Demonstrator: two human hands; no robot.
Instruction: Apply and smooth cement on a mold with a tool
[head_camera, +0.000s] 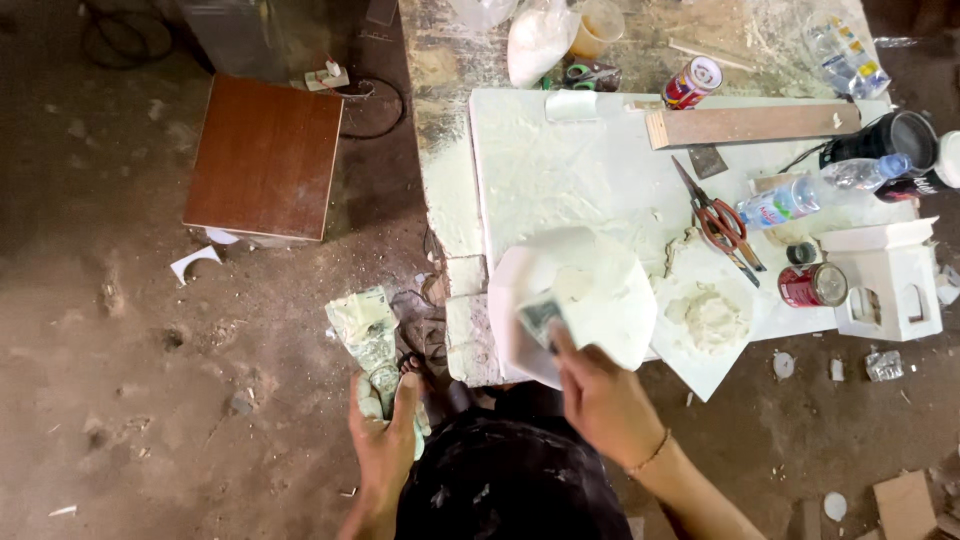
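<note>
My left hand (385, 440) grips the handle of a wide putty-smeared scraper (365, 335), held out over the dirt floor to the left of the table. My right hand (600, 395) holds a small putty knife (540, 320) pressed against a white, rounded plaster-coated piece (590, 290) that lies at the near edge of the white board (560, 170). A lump of white putty (712, 318) sits on a white sheet just right of that piece.
Red-handled scissors (722, 222), a plastic water bottle (810, 195), two red cans (812, 285), a wooden strip (750, 125), a black tub (895, 140) and a small white house model (890, 280) crowd the table's right side. A brown wooden board (265, 155) lies on the floor at left.
</note>
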